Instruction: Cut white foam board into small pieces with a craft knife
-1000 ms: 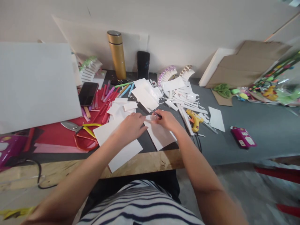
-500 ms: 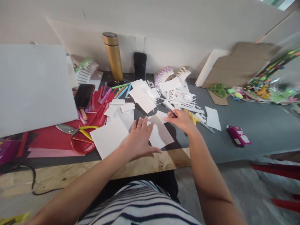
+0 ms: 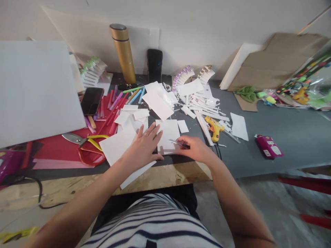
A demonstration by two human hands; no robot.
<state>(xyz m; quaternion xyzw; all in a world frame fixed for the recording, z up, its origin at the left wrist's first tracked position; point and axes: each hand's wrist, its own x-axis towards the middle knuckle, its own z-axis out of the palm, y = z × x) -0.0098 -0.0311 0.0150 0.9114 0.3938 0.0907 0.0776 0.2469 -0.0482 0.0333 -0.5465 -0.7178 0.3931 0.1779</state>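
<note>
My left hand (image 3: 143, 144) lies spread, palm down, across a large white sheet (image 3: 116, 148) and the left edge of a smaller white rectangle (image 3: 168, 131). In my right hand (image 3: 196, 148) is a craft knife (image 3: 178, 142), its bare blade pointing left over the smaller rectangle. The right fingers rest by that rectangle's right edge. Just beyond the knife lies a small white piece (image 3: 183, 126). A white strip (image 3: 138, 175) sticks out below my left hand over the wooden edge.
A yellow glue gun (image 3: 215, 129) lies right of my right hand, near a heap of white offcuts (image 3: 204, 110). Yellow-handled cutters (image 3: 74, 138) and a phone (image 3: 92, 101) sit left. A gold flask (image 3: 124, 55) stands behind. The table's wooden edge (image 3: 181, 174) runs in front.
My right hand has come down and toward me with the knife, now over the smaller rectangle. That rectangle is turned straighter, and my left hand has shifted slightly left. The white strip now shows.
</note>
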